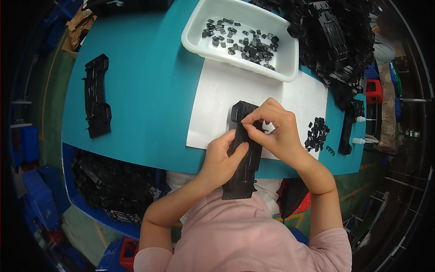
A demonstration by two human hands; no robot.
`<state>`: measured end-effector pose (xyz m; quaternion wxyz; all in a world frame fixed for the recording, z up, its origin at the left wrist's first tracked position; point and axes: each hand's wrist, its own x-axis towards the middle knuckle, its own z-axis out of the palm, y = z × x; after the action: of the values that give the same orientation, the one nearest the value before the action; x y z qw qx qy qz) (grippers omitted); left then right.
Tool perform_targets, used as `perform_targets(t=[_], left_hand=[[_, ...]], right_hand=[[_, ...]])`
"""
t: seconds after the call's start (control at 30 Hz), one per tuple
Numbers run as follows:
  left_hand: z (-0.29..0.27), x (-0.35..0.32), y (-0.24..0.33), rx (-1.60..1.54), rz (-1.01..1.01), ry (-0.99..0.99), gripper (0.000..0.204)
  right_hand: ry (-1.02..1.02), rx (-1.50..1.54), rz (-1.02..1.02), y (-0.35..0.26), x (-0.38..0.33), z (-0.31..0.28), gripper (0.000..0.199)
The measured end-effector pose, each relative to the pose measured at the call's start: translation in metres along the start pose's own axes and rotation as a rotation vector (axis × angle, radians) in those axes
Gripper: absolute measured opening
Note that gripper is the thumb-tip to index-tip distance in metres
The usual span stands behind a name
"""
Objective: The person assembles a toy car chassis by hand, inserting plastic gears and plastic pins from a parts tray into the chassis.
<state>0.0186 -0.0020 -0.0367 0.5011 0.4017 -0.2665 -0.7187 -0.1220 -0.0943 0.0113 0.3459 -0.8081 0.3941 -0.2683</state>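
Bright even overhead light, soft shadows, dark fisheye-bent rim.

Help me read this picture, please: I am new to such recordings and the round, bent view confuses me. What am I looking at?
A camera worn on a person's head looks down, and its wide lens bends the edges. The two bare arms from below are the wearer's own. The left hand steadies a long black plastic part over a white sheet on a teal table. The right hand pinches at the part's upper end; what it pinches is too small to tell. A white tray holds small dark clips; more clips lie right. Another black part lies left.
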Motion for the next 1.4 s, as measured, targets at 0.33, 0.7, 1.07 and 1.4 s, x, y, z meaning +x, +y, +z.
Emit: perform_targets(t=[0.33, 0.7, 1.07, 1.4], left_hand=[[0.001, 0.002, -0.008, 0.094, 0.116, 0.063, 0.014], [-0.002, 0.000, -0.004, 0.074, 0.023, -0.008, 0.023], [-0.001, 0.000, -0.001, 0.032, 0.021, -0.002, 0.024], [-0.005, -0.002, 0.001, 0.087, 0.014, -0.038, 0.021]], right_hand=[[-0.087, -0.057, 0.012, -0.004, 0.007, -0.002, 0.012], [-0.097, 0.020, 0.057, -0.006, 0.008, -0.008, 0.015], [-0.141, 0.033, 0.012, -0.001, 0.006, -0.011, 0.015], [-0.113, -0.046, -0.026, -0.002, 0.007, -0.005, 0.010]])
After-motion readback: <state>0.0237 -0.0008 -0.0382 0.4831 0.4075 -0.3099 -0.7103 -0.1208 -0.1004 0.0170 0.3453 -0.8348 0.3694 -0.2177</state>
